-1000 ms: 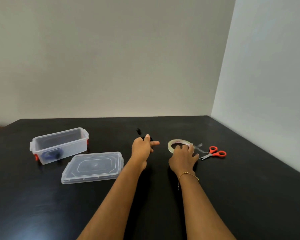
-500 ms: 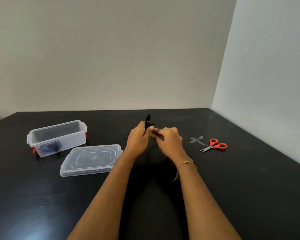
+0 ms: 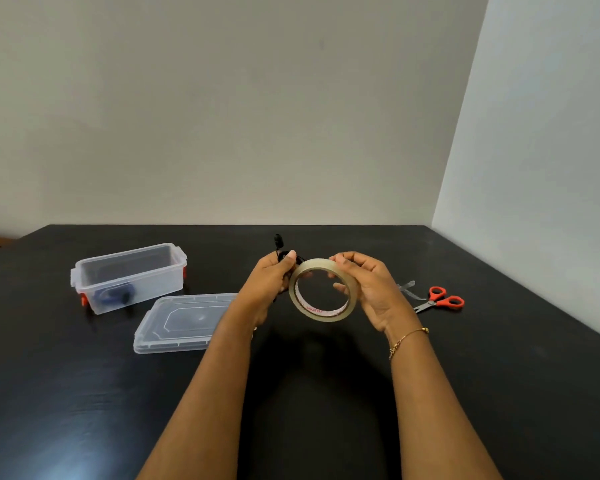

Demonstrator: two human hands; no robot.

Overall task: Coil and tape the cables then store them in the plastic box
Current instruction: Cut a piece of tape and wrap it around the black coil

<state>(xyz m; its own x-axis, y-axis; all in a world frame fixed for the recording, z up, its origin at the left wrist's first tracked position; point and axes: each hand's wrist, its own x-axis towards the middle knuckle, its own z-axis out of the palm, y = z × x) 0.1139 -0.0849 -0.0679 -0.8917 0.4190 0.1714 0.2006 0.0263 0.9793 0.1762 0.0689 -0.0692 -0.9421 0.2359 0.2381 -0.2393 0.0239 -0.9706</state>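
Note:
My left hand (image 3: 269, 280) grips a small coiled black cable (image 3: 280, 247) above the table; one end sticks up past my thumb. My right hand (image 3: 368, 289) holds a roll of clear tape (image 3: 321, 288) upright beside that coil, the roll's left edge touching my left thumb. The clear plastic box (image 3: 129, 277) with red clips stands open at the left, with a dark blue-black coil (image 3: 113, 296) inside it. Its lid (image 3: 184, 322) lies flat in front of it.
Orange-handled scissors (image 3: 440, 301) lie to the right of my right hand, with a strip of clear tape (image 3: 407, 288) next to their blades. The black table (image 3: 84, 393) meets a wall at the back and another along the right.
My right hand lifted the tape roll off the table and brought it up to the cable in my left hand. Both hands have risen together and the roll now faces me.

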